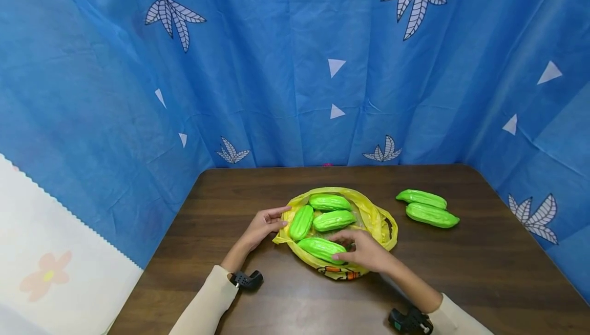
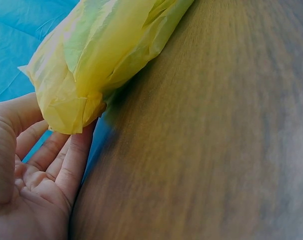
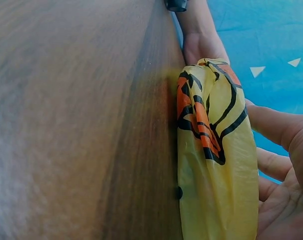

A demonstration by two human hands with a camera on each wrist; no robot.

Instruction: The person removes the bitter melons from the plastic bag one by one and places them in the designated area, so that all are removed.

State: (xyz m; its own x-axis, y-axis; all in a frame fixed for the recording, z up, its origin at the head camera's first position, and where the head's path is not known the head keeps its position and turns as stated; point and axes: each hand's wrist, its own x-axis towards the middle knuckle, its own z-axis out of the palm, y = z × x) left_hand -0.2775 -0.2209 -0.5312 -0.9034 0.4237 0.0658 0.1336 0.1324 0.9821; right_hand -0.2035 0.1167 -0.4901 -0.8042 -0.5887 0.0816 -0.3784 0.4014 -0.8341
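A yellow plastic bag (image 1: 369,211), its mouth spread wide, lies on the table with several glossy green ridged gourds inside. My left hand (image 1: 262,226) holds the bag's left rim, thumb and fingers on either side of the plastic; in the left wrist view the hand (image 2: 46,160) has the yellow edge between them. At the front of the bag, my right hand (image 1: 364,250) grips the right end of the nearest green gourd (image 1: 320,249) between thumb and fingers. The bag's printed side hides those fingertips in the right wrist view. Behind it lie another gourd (image 1: 334,220) and one upright-pointing gourd (image 1: 301,222).
Two more green gourds (image 1: 432,215) lie side by side on the brown wooden table (image 1: 488,273), right of the bag. A blue patterned curtain (image 1: 295,68) hangs behind the table. White cloth with a flower print (image 1: 46,273) is at the left.
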